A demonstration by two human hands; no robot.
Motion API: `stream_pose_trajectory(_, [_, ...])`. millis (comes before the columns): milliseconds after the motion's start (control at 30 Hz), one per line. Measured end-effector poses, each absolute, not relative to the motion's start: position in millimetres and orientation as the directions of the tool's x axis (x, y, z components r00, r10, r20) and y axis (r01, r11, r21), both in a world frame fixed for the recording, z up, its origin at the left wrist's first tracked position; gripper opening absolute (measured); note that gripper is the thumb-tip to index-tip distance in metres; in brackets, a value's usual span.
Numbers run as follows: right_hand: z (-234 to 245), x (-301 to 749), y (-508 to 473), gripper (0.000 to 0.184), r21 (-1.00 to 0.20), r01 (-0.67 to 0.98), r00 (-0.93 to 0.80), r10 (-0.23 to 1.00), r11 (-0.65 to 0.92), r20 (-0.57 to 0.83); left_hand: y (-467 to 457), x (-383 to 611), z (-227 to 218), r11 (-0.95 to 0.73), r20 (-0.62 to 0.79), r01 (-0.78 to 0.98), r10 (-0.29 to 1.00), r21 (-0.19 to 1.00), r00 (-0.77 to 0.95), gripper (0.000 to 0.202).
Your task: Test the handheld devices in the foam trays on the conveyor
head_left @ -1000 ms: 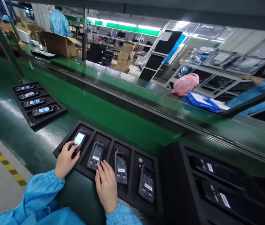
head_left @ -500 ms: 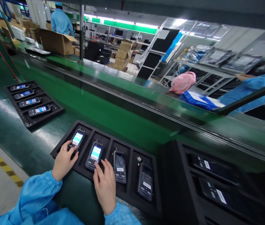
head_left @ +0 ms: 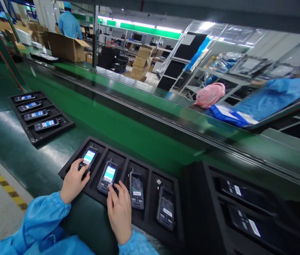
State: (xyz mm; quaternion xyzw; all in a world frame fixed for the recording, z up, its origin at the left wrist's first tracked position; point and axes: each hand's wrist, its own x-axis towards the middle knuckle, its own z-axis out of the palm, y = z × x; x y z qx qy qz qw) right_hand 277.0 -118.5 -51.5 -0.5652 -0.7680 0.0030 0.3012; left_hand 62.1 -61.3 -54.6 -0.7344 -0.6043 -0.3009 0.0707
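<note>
In front of me lies a black foam tray [head_left: 146,219] with a handheld radio phone in each compartment. My left hand [head_left: 74,180] rests its fingertips on the lower part of the leftmost handset [head_left: 89,156], whose screen is lit; the fingers are apart and grip nothing. My right hand [head_left: 120,209] is also open, its index fingertip at the keys of the second handset [head_left: 109,173], which also has a lit screen. The third handset [head_left: 136,187] and the fourth handset [head_left: 166,207] have dark screens and white labels. A small pale piece [head_left: 159,181] lies above the fourth.
Further left is another foam tray [head_left: 38,141] of handsets with lit screens. On the right stands a foam tray stack [head_left: 200,212] with dark handsets. Beyond the bench rail are a pink fan-like object [head_left: 209,95], a blue-sleeved person [head_left: 277,95] and an open carton [head_left: 65,47].
Both hands keep nearly the same places on the two lit handsets. The view has shifted slightly, and the person at the far right has moved further into view.
</note>
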Motion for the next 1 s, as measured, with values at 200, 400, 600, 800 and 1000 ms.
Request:
stream_pose_trajectory(200, [-52.1, 275.2, -118.2, 0.029, -0.339, 0.87, -0.176, 0.867, 0.358, 0.466, -61.4, 62.3, -56.2, -0.246, 0.516, 0.93, 0.853, 0.274, 0.073, 0.022])
stream_pose_trajectory(400, [-54.1, 274.4, -120.0, 0.029, -0.35, 0.864, -0.167, 0.862, 0.361, 0.478, -62.2, 61.6, -57.1, -0.235, 0.507, 0.925, 0.86, 0.3, 0.054, 0.02])
stream_pose_trajectory(600, [-50.7, 275.2, -110.4, 0.038, -0.468, 0.818, -0.096, 0.883, 0.333, 0.46, -51.3, 59.0, -51.0, -0.22, 0.463, 0.92, 0.885, 0.325, 0.048, 0.037])
stream_pose_trajectory(800, [-51.9, 272.4, -78.5, 0.051, -0.524, 0.815, 0.019, 0.893, 0.246, 0.45, -22.2, 65.3, -44.8, -0.228, 0.441, 0.924, 0.894, 0.308, 0.074, 0.059])
stream_pose_trajectory(1000, [-61.8, 273.6, -74.7, 0.045, -0.499, 0.822, -0.004, 0.879, 0.274, 0.476, -18.8, 67.4, -46.9, -0.242, 0.437, 0.922, 0.895, 0.301, 0.092, 0.052])
